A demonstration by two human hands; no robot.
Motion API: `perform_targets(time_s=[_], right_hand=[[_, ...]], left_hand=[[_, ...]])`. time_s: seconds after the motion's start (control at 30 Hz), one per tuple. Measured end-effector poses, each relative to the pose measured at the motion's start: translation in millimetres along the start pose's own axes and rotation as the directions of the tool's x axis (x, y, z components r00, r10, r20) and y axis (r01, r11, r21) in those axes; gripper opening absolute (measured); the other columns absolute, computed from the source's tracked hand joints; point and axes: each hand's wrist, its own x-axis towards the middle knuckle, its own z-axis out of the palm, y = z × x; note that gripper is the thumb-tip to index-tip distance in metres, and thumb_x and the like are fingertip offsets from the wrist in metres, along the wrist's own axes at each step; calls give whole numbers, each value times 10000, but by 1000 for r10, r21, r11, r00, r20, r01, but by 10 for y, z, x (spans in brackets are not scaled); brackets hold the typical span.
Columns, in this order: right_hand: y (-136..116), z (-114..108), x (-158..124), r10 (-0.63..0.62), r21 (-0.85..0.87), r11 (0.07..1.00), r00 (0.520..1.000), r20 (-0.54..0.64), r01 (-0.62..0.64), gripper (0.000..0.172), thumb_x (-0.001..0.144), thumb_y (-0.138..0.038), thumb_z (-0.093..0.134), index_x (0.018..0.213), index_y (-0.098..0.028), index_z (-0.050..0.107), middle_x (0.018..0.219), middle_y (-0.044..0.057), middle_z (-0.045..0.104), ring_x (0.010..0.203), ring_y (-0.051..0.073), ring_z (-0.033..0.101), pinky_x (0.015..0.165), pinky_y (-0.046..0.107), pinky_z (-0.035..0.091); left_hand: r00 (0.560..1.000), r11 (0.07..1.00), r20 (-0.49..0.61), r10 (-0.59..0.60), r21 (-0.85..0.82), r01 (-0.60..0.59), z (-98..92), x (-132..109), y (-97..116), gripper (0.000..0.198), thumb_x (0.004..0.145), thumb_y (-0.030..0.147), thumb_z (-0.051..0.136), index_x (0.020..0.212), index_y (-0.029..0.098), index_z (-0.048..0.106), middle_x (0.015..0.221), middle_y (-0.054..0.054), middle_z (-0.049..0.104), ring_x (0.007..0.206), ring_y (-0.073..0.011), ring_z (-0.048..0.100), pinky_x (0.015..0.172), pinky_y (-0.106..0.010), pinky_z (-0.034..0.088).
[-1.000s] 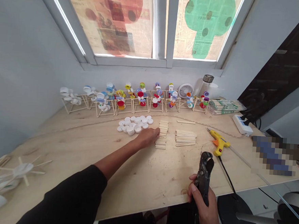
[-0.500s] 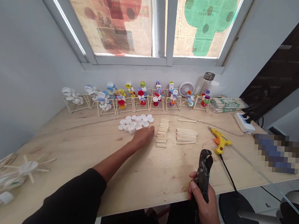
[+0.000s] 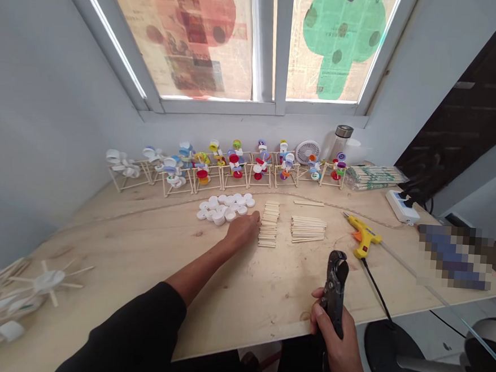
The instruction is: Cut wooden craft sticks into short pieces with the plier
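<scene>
My left hand [image 3: 242, 232] rests on the plywood table [image 3: 142, 241], its fingers curled down between a pile of white plastic bottle caps [image 3: 223, 207] and a stack of wooden craft sticks [image 3: 268, 224]. Nothing shows in its grip, though the fingers hide what lies under them. A second stack of craft sticks [image 3: 308, 230] lies to the right. Near the table's front edge, my right hand [image 3: 331, 333] grips a pair of black-handled cutting pliers [image 3: 335, 283] with the jaws pointing up.
A yellow hot glue gun [image 3: 363, 238] lies right of the sticks, with its cord over the table edge. Stick-and-cap models [image 3: 232, 171] line the back by the window. Behind stand a small fan [image 3: 307, 152] and a bottle [image 3: 341, 144], plus a bundle of sticks [image 3: 373, 178] and a power strip [image 3: 403, 207].
My left hand has moved back toward the stick stack after drawing away from it. The view has shifted slightly. The pliers stay in my right hand.
</scene>
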Motion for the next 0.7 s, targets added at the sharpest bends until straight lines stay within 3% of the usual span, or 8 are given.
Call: perform_targets(time_s=[0.1, 0.17, 0.27, 0.33, 0.53, 0.7], right_hand=[[19, -5, -6, 10, 1, 1000, 1000, 5, -10, 290, 832, -428, 484, 980, -181, 518, 582, -37, 472, 548, 144, 488, 519, 234, 409], [34, -13, -8, 11, -1, 1000, 1000, 9, -11, 285, 832, -430, 481, 976, -187, 516, 582, -39, 466, 548, 141, 482, 516, 229, 406], [56, -27, -3, -3, -25, 1000, 1000, 18, 4, 275, 834, -424, 475, 972, -190, 512, 587, -37, 469, 561, 145, 485, 517, 229, 404], [69, -36, 6, -19, -50, 999, 1000, 21, 20, 275, 830, -421, 477, 972, -188, 510, 587, -36, 472, 562, 147, 486, 520, 231, 404], [92, -46, 18, -37, -99, 994, 999, 37, 40, 280, 833, -421, 467, 983, -186, 492, 581, -42, 473, 555, 139, 478, 538, 235, 402], [95, -47, 17, -50, -125, 991, 997, 51, 56, 274, 831, -407, 466, 984, -180, 488, 561, -45, 481, 536, 139, 474, 533, 240, 394]], left_hand=[[998, 984, -35, -45, -176, 38, -35, -48, -22, 99, 818, 209, 406, 795, 178, 497, 809, -65, 612, 811, -197, 567, 628, -253, 378], [997, 944, -22, -77, -323, 65, -26, -131, -31, 109, 819, 233, 407, 775, 175, 488, 737, -39, 594, 686, -155, 563, 553, -222, 370], [993, 830, 75, -95, -545, 121, 30, -325, -21, 148, 819, 282, 402, 757, 166, 469, 564, 20, 509, 424, -85, 445, 407, -183, 290], [986, 729, 150, -68, -667, 151, 63, -465, -1, 163, 808, 314, 418, 758, 165, 461, 539, 41, 478, 364, -56, 375, 366, -168, 243], [961, 446, 272, 58, -868, 219, 67, -716, 46, 148, 771, 294, 464, 838, 162, 469, 606, 22, 513, 431, -59, 457, 390, -161, 299], [939, 336, 308, 151, -910, 244, 69, -823, 69, 211, 701, 195, 542, 892, 160, 460, 718, -13, 571, 589, -102, 561, 492, -197, 399]])
